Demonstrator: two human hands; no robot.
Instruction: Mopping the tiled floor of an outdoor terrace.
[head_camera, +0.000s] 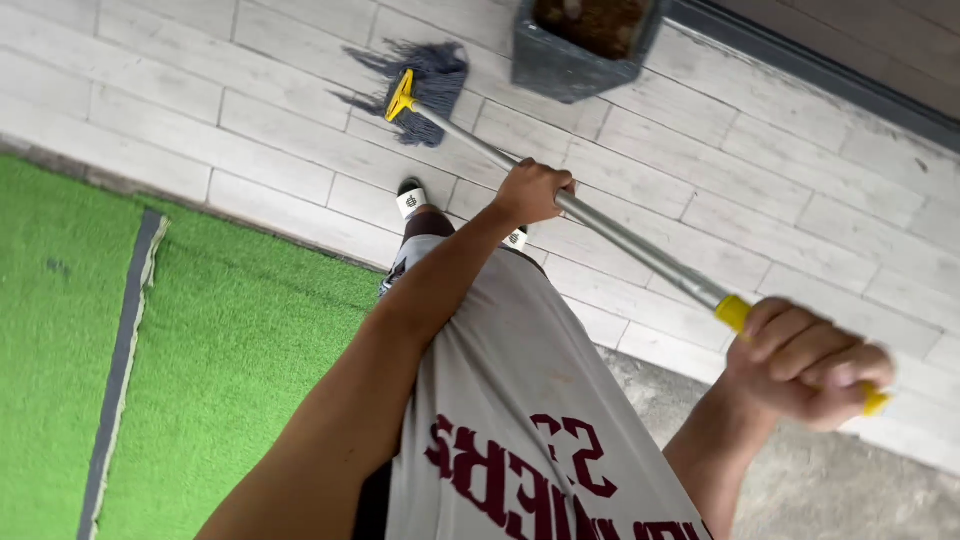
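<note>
— Floor (800, 190) first: what covers it?

— Pale plank-like tiles run across the upper part, a strip of green artificial turf (230, 350) with a grey seam lies along the left edge, and bare concrete (800, 480) shows at the lower right.

— And the next biggest thing?

— A grey square planter (560, 65) filled with brown soil, standing at the far edge of the tiles, just beside the mop head.

— Where is the mop?

— The mop (610, 230) slants across the tiles; its dark blue string head (425, 85) rests on the tiles near the planter, fixed by a yellow clamp (401, 95). The metal handle rises toward the lower right and ends in a yellow sleeve.

— Who holds it?

— Both hands. The left hand (533, 192) wraps its grip closed around the bare metal midway up the handle. The right hand (805, 365) is clenched, its grip closed around the yellow sleeve at the top end.

— Anything smaller?

— White shoes (410, 200) on the tiles, partly hidden below the grey shorts (510, 400).
</note>
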